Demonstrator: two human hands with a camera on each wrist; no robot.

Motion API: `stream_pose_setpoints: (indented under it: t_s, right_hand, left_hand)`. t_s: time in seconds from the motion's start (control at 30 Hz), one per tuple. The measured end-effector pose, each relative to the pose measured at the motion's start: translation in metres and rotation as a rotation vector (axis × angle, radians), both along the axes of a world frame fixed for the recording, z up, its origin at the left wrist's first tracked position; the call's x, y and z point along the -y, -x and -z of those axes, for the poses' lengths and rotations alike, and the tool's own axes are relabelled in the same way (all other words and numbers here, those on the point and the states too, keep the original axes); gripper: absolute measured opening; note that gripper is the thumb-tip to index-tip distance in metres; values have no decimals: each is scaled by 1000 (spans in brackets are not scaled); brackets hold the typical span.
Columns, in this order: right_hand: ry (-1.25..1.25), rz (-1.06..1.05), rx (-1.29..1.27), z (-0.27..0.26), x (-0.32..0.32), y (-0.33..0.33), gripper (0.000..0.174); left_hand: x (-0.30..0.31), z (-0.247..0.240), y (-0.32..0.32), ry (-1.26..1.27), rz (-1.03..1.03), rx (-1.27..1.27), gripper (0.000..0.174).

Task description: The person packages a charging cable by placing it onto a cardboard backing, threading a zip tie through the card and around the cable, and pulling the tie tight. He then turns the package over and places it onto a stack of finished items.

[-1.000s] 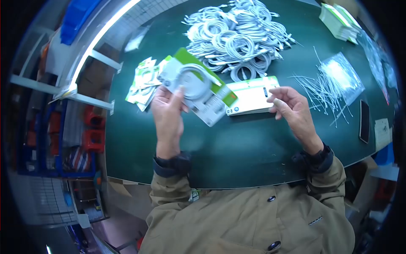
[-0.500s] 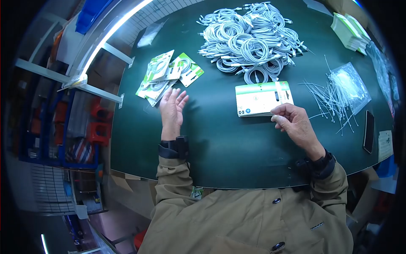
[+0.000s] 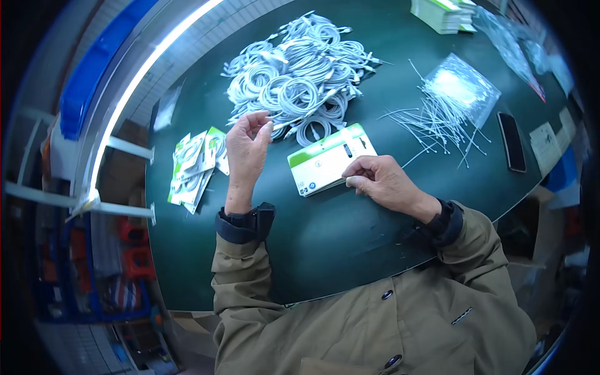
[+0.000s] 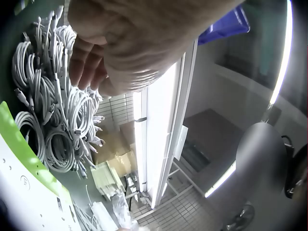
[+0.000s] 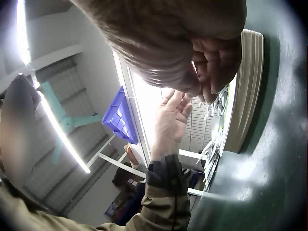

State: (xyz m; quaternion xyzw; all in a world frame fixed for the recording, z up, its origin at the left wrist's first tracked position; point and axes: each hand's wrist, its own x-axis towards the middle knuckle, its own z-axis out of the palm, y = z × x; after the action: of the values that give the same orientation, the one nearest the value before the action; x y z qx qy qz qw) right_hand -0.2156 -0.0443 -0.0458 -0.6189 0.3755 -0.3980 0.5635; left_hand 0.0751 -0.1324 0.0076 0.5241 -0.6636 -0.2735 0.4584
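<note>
My left hand (image 3: 248, 147) is raised at the near left edge of a heap of coiled white cables (image 3: 294, 90), its fingers loosely bent with nothing seen in them. Part of that hand (image 4: 115, 48) crosses the cables in the left wrist view. My right hand (image 3: 384, 181) is over the lower right edge of a stack of white and green packaging cards (image 3: 325, 164), its thumb and curled forefinger close together. I cannot tell whether they pinch a card edge. From the right wrist, the stack (image 5: 250, 86) shows edge-on beside the fingers.
Cards with coiled cables on them (image 3: 194, 165) lie in a loose pile at the left. Thin white cable ties (image 3: 437, 119) fan out beside a clear plastic bag (image 3: 465, 87). A phone (image 3: 512, 140) lies at the right; more cards (image 3: 440, 15) stand at the back.
My left hand has put a card with a coiled cable onto the left pile, let go, and moved over to the cable heap. My right hand has stayed by the card stack.
</note>
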Motion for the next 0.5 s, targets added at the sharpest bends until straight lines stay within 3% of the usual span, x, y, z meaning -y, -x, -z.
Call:
stream_pose_setpoints:
  t_s: [0.07, 0.2, 0.3, 0.43, 0.5]
  right_hand:
    - [18, 3, 21, 1, 0, 1, 9]
    - [54, 2, 16, 3, -1, 1, 9]
    - [80, -8, -4, 1, -2, 3, 9]
    - [128, -5, -24, 2, -4, 4, 11]
    - [158, -2, -32, 3, -4, 3, 11]
  left_hand:
    - [6, -10, 27, 122, 6, 160, 27]
    - [14, -11, 54, 348, -14, 723, 42]
    - [22, 6, 55, 352, 68, 780, 39]
    - [22, 12, 58, 482, 7, 951, 33]
    - [28, 18, 53, 498, -3, 917, 31]
